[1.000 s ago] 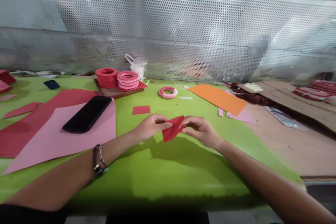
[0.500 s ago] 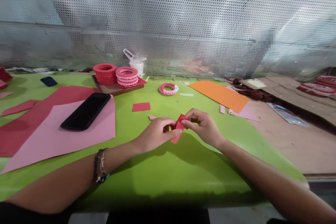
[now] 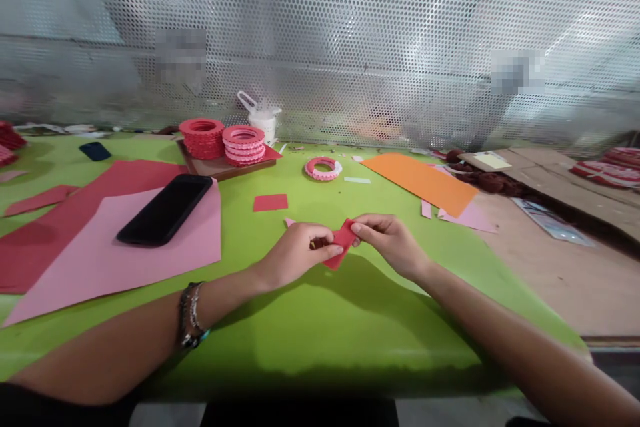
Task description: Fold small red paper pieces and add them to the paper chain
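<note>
Paper slip (image 3: 345, 237): red, oblong | left hand (image 3: 293, 257), right hand (image 3: 393, 242): both pinched closed on it | table (image 3: 310, 320): glossy green

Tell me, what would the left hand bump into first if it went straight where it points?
Past the red paper it holds, the left hand would probably meet the right hand first; depth is unclear.

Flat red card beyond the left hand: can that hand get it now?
Probably yes: nothing covers the card and the way looks free, but the left hand is pinching another red piece.
</note>
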